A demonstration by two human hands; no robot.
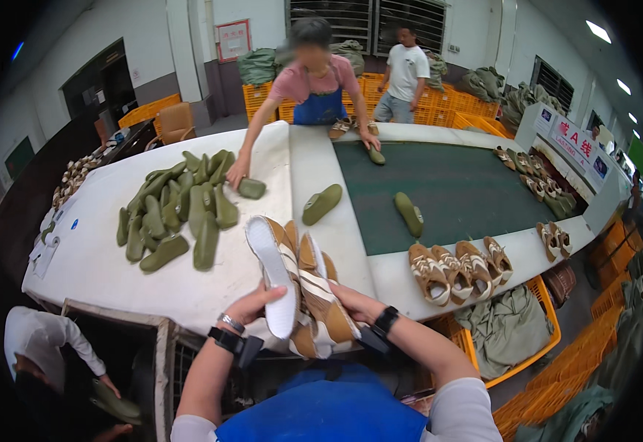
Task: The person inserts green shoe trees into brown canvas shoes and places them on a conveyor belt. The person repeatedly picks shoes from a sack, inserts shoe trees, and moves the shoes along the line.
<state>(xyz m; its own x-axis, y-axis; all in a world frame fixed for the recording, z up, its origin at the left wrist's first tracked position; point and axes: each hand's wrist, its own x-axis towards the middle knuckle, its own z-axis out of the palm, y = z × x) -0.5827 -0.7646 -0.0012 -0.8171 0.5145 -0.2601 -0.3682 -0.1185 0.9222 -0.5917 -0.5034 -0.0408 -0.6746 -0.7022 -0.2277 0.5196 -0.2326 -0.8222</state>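
Several brown sneakers with cream stripes [325, 295] are pressed together between my two hands, above the near edge of the white table. My left hand [251, 303] grips the bundle from the left, its thumb against the white sole [268, 265] of one upturned sneaker. From the other side my right hand [357, 303] clasps the bundle, its fingers partly hidden behind the shoes. Beyond the left hand lies a heap of olive-green shoe lasts [167, 206]. One single last [323, 205] rests on the table just past the sneakers.
A dark green conveyor belt [468, 188] carries a last [409, 214]. Sneakers [457, 271] line its near edge. Across the table, a co-worker [314, 81] touches lasts with both hands. Another person [49, 346] bends at lower left, holding a last. A yellow crate [549, 331] stands below right.
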